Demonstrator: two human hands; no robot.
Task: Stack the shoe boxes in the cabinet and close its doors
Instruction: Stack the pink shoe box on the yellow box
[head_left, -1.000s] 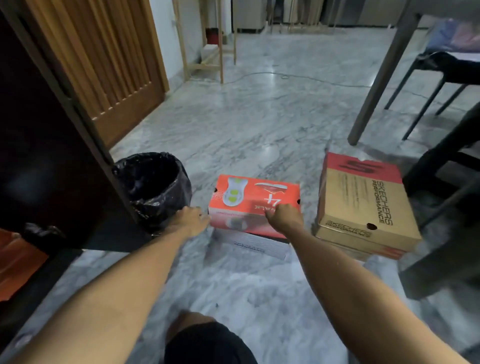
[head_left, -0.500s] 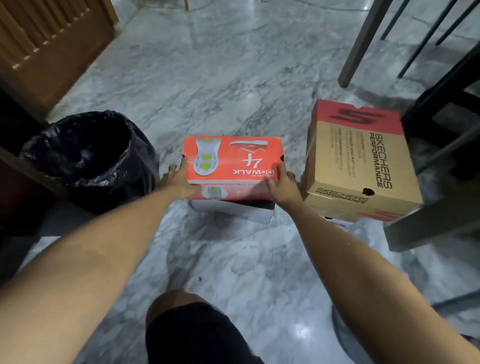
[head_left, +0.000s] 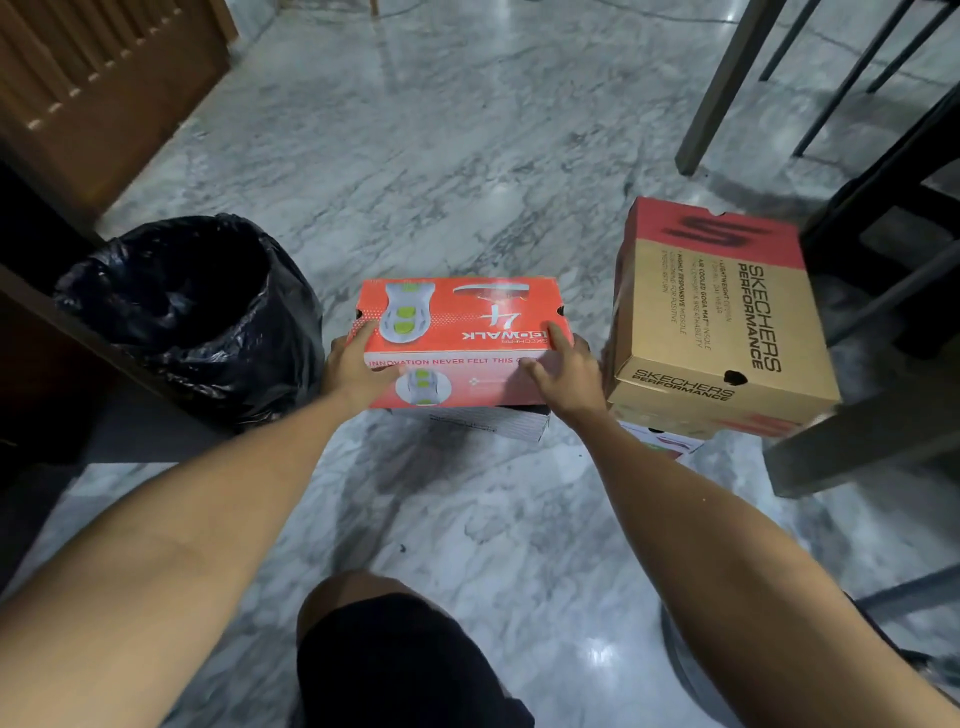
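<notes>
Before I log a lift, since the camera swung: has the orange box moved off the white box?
No. The orange box still sits on the white box, with the same gap to the tan box; only the camera tilted down.

At the centre, the red shoe box covers most of a white box beneath it, so we see only a striped strip at its 6 o'clock edge. The left hand and right hand hide the red box's near corners and the end of its slogan. At 3 o'clock, the tan box hides the boxes under it but for slivers. The dark cabinet at 9 o'clock is cut by the frame, its inside too dark to read
</notes>
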